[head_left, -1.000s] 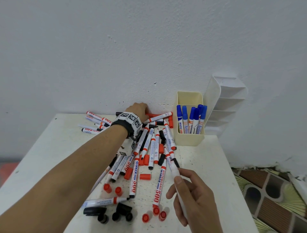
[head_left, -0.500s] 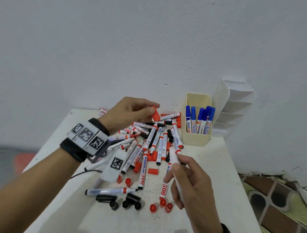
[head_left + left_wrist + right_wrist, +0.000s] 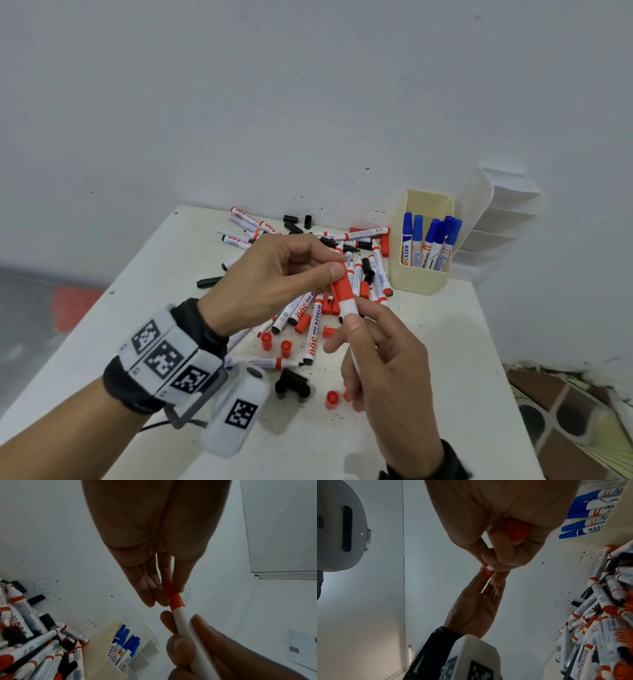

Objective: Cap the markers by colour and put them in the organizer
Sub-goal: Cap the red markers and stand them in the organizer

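Observation:
My right hand [image 3: 383,356] grips a white marker [image 3: 350,308] by its barrel above the table. My left hand [image 3: 284,274] pinches a red cap [image 3: 342,286] that sits on the marker's upper end. The left wrist view shows the red cap [image 3: 176,600] meeting the white barrel [image 3: 184,626] between thumb and fingers. A cream organizer cup [image 3: 424,274] at the back right holds several blue-capped markers [image 3: 430,240]. A heap of red and black markers [image 3: 359,274] lies behind the hands, with loose red caps [image 3: 267,341] and black caps [image 3: 291,383] in front.
The white table [image 3: 462,342] stands against a white wall. A white tiered organizer [image 3: 496,219] leans beside the cream cup. The table's right edge drops to a patterned floor [image 3: 565,411]. More black caps [image 3: 294,222] lie at the back by the wall.
My left hand came back from the heap at the wall with a red cap and brought it onto the marker held by my right hand, which rose to meet it.

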Motion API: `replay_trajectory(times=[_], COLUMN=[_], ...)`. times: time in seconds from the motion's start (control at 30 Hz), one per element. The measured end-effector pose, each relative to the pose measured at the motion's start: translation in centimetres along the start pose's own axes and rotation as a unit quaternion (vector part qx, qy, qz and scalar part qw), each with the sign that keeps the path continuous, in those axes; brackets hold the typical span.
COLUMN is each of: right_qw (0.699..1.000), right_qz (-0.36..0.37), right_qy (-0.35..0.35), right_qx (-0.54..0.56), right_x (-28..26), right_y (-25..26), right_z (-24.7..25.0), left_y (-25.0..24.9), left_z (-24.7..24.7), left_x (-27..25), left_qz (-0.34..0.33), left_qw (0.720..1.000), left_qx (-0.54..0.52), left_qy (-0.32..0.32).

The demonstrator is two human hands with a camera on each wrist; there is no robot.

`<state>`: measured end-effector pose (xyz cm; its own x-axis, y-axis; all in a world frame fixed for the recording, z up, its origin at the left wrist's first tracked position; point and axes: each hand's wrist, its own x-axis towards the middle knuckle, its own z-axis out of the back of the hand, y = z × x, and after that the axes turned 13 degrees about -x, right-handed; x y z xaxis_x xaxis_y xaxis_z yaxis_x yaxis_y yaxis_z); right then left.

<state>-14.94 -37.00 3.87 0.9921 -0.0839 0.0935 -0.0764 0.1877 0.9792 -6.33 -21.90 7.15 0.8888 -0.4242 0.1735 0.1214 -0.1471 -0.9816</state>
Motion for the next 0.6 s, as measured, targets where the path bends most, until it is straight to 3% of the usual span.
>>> replay_trajectory(times=[0.37,0.6], right_qw=[1.000,0.998], right_qz=[0.007,-0.023], right_qy=[-0.011,0.048], right_qx=[0.000,-0.026], right_x=[0.0,-0.5], right_y=[-0.5,-1.4], right_z=[-0.3,1.5], left_y=[0.7,1.6], left_z=[0.0,0.5], left_x=[-0.6,-1.2], left_qz=[-0.001,0.011], left_qw=[1.000,0.998], left_qx=[-0.022,-0.049], left_qy=[0.001,-0.034])
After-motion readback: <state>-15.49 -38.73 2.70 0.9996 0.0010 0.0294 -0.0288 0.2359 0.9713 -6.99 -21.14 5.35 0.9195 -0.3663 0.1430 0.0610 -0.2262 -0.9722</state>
